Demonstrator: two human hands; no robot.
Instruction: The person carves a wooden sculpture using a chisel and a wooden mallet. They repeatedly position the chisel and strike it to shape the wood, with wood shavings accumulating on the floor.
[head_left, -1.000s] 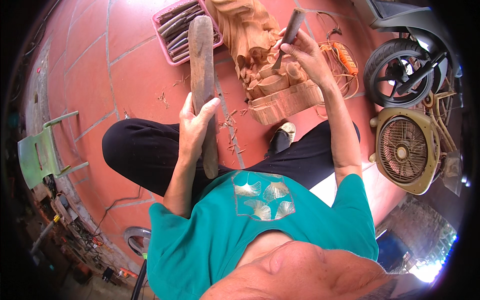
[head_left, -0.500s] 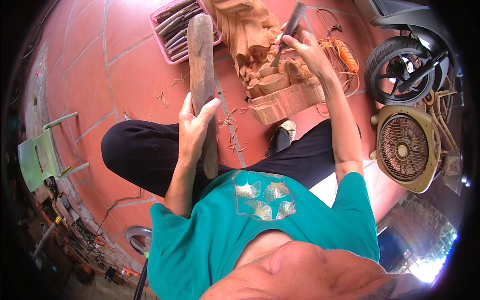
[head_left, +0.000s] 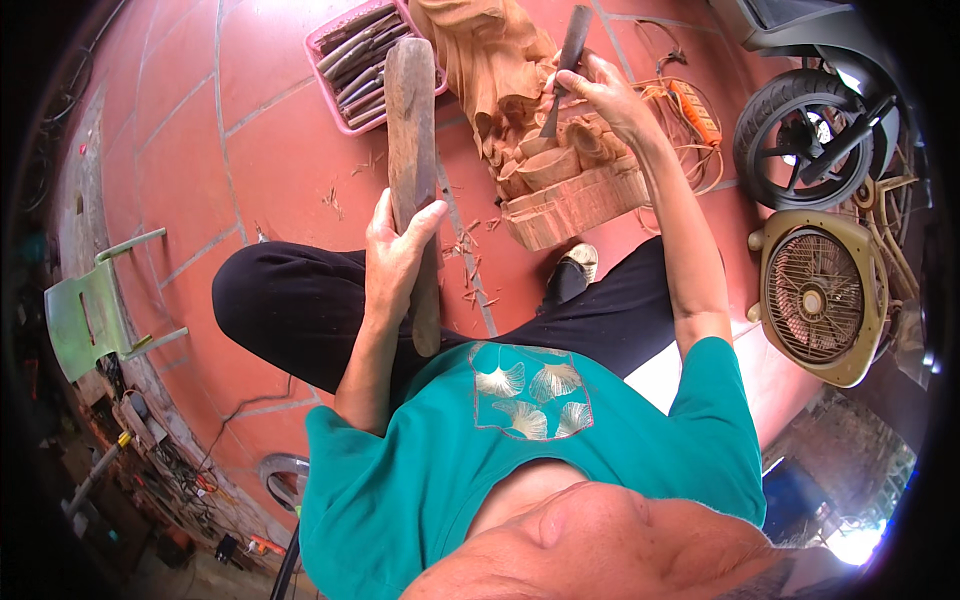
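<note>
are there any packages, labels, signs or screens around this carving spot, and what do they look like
No packages, signs or screens show.
Nearest to a label: a leaf print, pale fan-shaped leaves in a darker square on the chest of the teal shirt.
The left hand grips a plain wooden mallet; the right hand holds a chisel on the wood carving; none carries a label.

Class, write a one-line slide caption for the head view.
Seated on red tiles, left hand gripping a wooden mallet, right hand setting a chisel against a wood carving.
</note>
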